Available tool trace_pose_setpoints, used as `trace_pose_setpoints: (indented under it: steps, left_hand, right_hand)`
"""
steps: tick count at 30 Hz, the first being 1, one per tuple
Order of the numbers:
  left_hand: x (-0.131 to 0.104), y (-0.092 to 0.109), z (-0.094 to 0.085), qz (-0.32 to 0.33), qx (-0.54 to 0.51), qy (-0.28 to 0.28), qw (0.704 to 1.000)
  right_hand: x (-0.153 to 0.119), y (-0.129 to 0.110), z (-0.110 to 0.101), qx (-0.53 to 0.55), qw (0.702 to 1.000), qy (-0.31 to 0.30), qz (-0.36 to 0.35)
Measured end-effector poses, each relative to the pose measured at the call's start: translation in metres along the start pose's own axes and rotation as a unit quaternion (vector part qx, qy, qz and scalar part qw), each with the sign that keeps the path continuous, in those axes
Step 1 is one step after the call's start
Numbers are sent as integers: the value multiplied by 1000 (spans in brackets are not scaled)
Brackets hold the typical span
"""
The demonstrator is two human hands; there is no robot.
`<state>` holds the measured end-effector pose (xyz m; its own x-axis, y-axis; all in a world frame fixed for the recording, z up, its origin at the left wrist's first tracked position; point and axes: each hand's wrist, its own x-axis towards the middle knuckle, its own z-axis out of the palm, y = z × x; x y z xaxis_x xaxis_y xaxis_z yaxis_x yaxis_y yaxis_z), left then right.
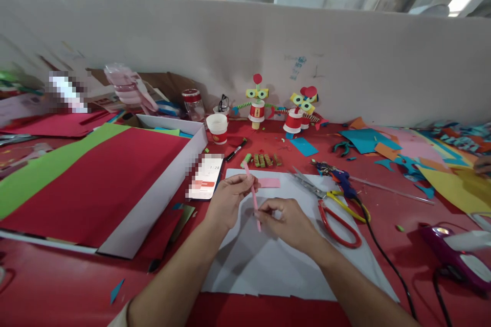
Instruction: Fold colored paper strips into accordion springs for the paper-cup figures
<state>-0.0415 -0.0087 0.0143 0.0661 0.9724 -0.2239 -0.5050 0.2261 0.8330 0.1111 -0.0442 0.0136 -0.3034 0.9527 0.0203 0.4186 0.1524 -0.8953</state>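
Observation:
A thin pink paper strip runs slantwise between my two hands, above a white sheet. My left hand pinches its upper part between thumb and fingers. Lower down, my right hand grips the same strip with thumb and forefinger. A short pink paper piece lies flat just behind the strip. Scissors with red and yellow handles rest on the sheet's right side, blades partly apart. Several folded green paper springs sit beyond the sheet.
Left stands a white box with red paper across it, beside a phone. Paper-cup figures and cups line the back. A glue gun trails its cord at right, near paper scraps and a purple device.

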Motion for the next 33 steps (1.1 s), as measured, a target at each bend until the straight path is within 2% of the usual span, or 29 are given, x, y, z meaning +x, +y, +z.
trace_pose_setpoints:
  steps: [1, 4, 6, 11, 16, 21, 24, 28, 30, 33]
  left_hand:
    - [-1, 0, 0, -6, 30, -11, 999]
    - [-5, -5, 3, -33, 130, -76, 988]
    - [-7, -10, 6, -49, 175, -121, 976]
    - [-9, -15, 9, -67, 250, -167, 951]
    - [-9, -13, 8, -78, 255, -172, 948]
    - [-10, -12, 11, -76, 248, -168, 951]
    - [-9, -10, 9, -80, 286, -170, 940]
    - [-5, -5, 4, -57, 319, -137, 936]
    - [-4, -2, 2, -47, 320, -116, 939]
    - [-4, 1, 2, -41, 320, -102, 941]
  right_hand:
    - [1, 1, -3, 17, 1000, 4, -2]
    - [5, 4, -11, 120, 990, 69, -7]
    - [7, 6, -14, 166, 983, 81, -2]
    - [10, 8, -16, 149, 978, 140, 46]
    - [13, 6, -16, 196, 959, 172, 110]
    - [12, 8, -13, 191, 957, 190, 103]
    - [12, 13, -16, 190, 946, 250, 77]
    - [17, 21, -29, 257, 898, 354, 51]
    - [19, 23, -34, 272, 882, 382, 38]
    - [19, 22, -35, 272, 874, 401, 29]
